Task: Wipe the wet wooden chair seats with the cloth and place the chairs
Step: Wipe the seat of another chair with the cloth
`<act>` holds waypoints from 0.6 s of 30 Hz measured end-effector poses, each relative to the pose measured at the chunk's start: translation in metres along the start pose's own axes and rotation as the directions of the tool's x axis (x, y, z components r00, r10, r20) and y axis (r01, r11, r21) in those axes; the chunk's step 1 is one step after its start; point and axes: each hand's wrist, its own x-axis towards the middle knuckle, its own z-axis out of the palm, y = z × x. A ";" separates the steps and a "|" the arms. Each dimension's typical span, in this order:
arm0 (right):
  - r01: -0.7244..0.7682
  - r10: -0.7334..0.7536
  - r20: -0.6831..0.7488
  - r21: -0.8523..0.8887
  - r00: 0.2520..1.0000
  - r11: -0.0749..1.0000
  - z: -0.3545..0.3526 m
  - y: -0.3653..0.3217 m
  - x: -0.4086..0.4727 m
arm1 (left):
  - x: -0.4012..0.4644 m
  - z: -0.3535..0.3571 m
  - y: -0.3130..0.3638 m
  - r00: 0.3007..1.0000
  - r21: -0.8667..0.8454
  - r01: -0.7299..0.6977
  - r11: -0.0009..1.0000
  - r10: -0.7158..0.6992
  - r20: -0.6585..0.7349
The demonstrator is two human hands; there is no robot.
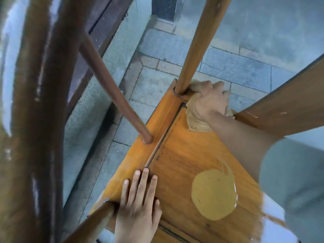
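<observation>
An orange-brown wooden chair seat (pixel 184 158) fills the lower middle of the head view, seen from above. A round puddle of water (pixel 213 194) lies on its right part. My right hand (pixel 210 100) grips a bunched tan cloth (pixel 196 121) at the seat's far corner, next to an upright post (pixel 194 48). My left hand (pixel 140 206) lies flat on the near left part of the seat, fingers straight. A darker slanted spindle (pixel 112 88) meets the seat's left rail.
A dark wooden chair frame (pixel 35 111) stands close on the left, blurred. Grey stone paving (pixel 228 64) and a low pale wall (pixel 98 95) lie beyond the seat. A broad wooden board (pixel 287 106) crosses the right side. A dark pillar base (pixel 164 9) stands at the top.
</observation>
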 end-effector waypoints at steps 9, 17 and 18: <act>0.262 -0.272 0.068 0.134 0.960 0.956 0.006 -0.032 -0.075 | -0.039 -0.019 -0.008 1.000 -0.004 -0.010 1.000 0.010 0.020; 0.643 -0.656 0.233 0.139 0.718 0.753 0.001 -0.001 -0.126 | -0.083 -0.030 -0.007 0.996 -0.031 0.041 0.999 -0.038 0.081; 0.638 -0.647 0.251 0.125 0.721 0.760 -0.004 0.008 -0.135 | -0.084 -0.034 -0.007 0.993 -0.040 0.046 0.998 -0.041 0.110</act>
